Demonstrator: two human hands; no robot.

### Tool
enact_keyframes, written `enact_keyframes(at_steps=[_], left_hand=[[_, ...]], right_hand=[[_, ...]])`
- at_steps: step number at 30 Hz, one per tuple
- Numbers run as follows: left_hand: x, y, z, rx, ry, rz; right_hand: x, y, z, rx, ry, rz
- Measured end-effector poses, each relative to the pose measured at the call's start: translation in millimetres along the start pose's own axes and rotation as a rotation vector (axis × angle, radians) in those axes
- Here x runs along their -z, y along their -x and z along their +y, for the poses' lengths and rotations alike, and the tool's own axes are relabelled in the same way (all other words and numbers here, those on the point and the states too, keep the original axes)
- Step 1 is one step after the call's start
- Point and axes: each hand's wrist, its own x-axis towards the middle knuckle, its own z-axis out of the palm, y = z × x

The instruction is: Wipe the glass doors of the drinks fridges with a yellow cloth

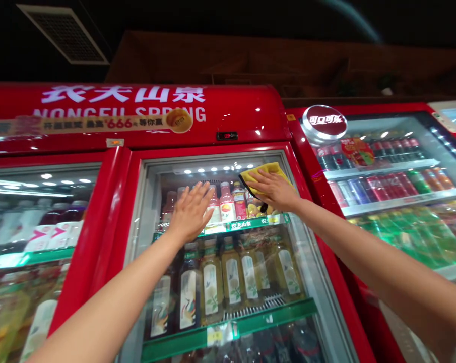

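Note:
My left hand [192, 212] is raised in front of the glass door [307, 262] of a red drinks fridge, fingers stretched and a little apart. Whether its palm touches the glass I cannot tell. Higher and to the right, my right hand [275, 189] holds a yellow cloth [270, 169] with a dark edge against the upper right of the same door. Part of the cloth is hidden under my palm. Behind the glass, pink-red drink bottles [226, 202] stand on the top shelf, and pale yellow bottles [233, 272] with white labels fill the one below.
A red header [243, 111] with white lettering runs above the door. Left of it is another glass door [23, 252] with bottles behind. To the right stands a second red fridge [386, 113] with a round lit sign [325, 123]. A vent [63, 33] is in the dark ceiling.

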Motion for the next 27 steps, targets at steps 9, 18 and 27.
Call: enact_keyframes(at_steps=[9, 18, 27], left_hand=[[-4.6, 9.3, -33.7, 0.029, 0.012, 0.035], [-2.3, 12.8, -22.4, 0.046, 0.013, 0.01], [3.5, 13.9, -18.4, 0.067, 0.089, -0.005]], right_hand=[[-13.3, -50.7, -21.5, -0.419, 0.018, 0.167], [-6.8, -68.7, -22.4, -0.356, 0.018, 0.119], [-15.7, -69.6, -73.6, 0.038, -0.031, 0.068]])
